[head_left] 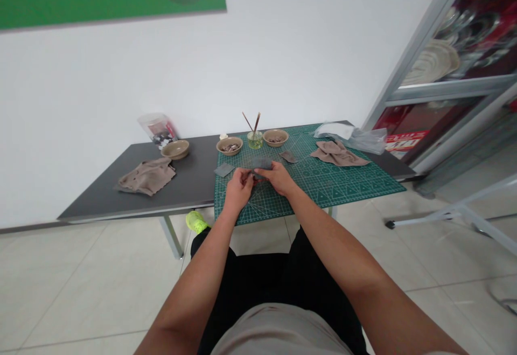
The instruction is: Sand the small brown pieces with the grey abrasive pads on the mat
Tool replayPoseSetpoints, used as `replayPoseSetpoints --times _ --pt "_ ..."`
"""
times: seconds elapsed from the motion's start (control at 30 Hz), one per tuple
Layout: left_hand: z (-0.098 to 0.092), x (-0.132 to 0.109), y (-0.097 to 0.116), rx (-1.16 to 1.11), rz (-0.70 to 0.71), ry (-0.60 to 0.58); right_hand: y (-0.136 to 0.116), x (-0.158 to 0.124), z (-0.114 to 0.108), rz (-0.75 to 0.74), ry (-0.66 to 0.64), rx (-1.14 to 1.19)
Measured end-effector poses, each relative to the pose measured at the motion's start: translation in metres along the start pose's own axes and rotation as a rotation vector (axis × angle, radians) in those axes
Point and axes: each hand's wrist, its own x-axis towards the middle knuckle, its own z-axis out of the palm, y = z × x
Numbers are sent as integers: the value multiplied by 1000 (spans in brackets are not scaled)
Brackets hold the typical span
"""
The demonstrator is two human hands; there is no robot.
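Grey table (181,182) by a white wall, green cutting mat (323,182) on its right half: above the mat's near centre the person's left hand (238,188) and right hand (278,177) both pinch a small grey fabric piece (262,163), fingers closed on it. Near it lie two grey scraps (223,169); behind, two tan bowls (229,145) flank a glass with sticks (254,139). Beige cloths (147,176) rest farther out on either side.
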Motion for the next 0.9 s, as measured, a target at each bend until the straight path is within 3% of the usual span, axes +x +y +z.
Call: replayPoseSetpoints --times 0.33,0.6,0.9 --pt "-2 0 2 163 40 73 -5 -1 2 28 62 72" --pt "-3 0 -1 229 46 55 1 3 -2 -25 -41 -35" --pt "-6 2 0 154 7 50 -1 1 0 85 -95 -56"
